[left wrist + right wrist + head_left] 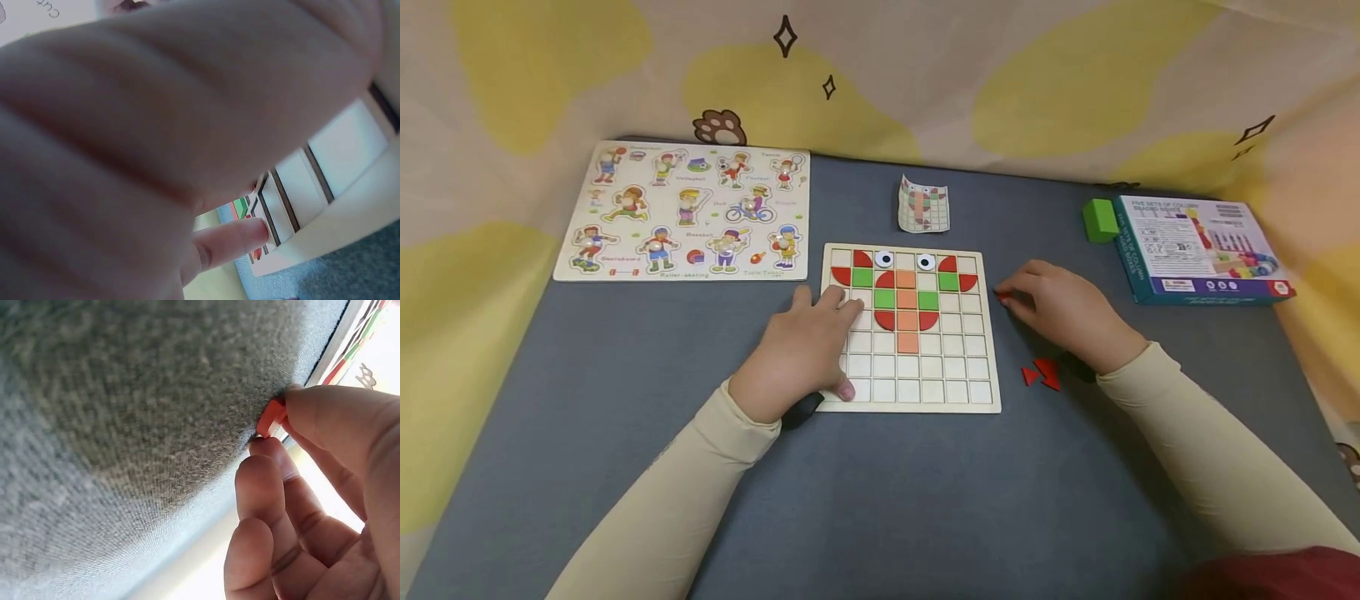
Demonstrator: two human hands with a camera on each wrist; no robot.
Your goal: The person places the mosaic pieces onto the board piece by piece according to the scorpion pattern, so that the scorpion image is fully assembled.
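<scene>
A wooden grid board (955, 368) lies in the middle of the table. Red quarter-round, green and orange tiles fill part of its upper cells, along with two googly-eye pieces (885, 259). My left hand (797, 354) rests with fingers spread on the board's left edge; the left wrist view shows the grid close up beside the fingers (231, 242). Right of the board, my right hand (1060, 308) pinches a small red piece (270, 419) between thumb and fingertips, low over the table. Its full shape is hidden by the fingers. Several red triangular pieces (1047, 374) lie below that hand.
A small pattern card (923, 207) stands behind the board. At the back left is a sports-figure peg puzzle (685, 212). A boxed toy (1202, 250) and a green block (1101, 221) sit at the back right. Patterned cloth (865, 75) borders the table.
</scene>
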